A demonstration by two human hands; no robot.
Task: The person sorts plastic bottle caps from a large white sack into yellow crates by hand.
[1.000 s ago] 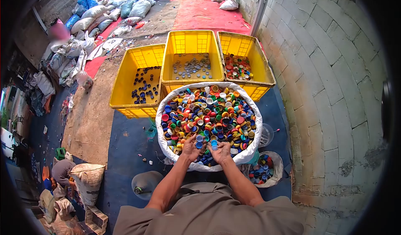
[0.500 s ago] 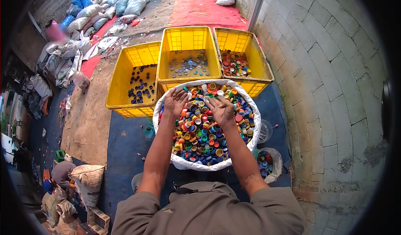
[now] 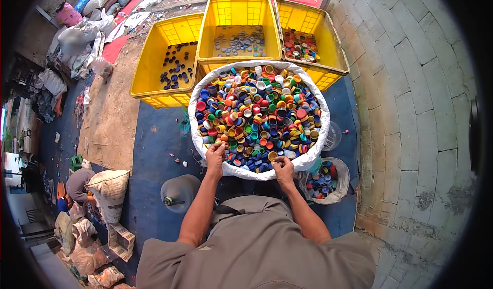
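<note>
A big white sack [image 3: 323,109] with a rolled rim stands before me, full of loose bottle caps [image 3: 251,119] in many colours. At its near left rim is my left hand [image 3: 215,159], fingers curled and pressed together over the edge of the caps. My right hand [image 3: 283,171] is at the near right rim, its fingers likewise drawn together in a pinch. What either hand grips, if anything, is too small or hidden to make out.
Behind the sack stand three yellow crates: the left one [image 3: 138,78] with dark blue caps, the middle one [image 3: 240,60] with pale caps, the right one [image 3: 336,58] with mixed caps. A smaller sack [image 3: 343,186] of caps sits right, near a block wall [image 3: 405,114]. Another person [image 3: 79,184] bends at left.
Both hands have drawn back from over the middle of the caps to the near rim. Their spread, upturned fingers have closed. The view has tilted down.
</note>
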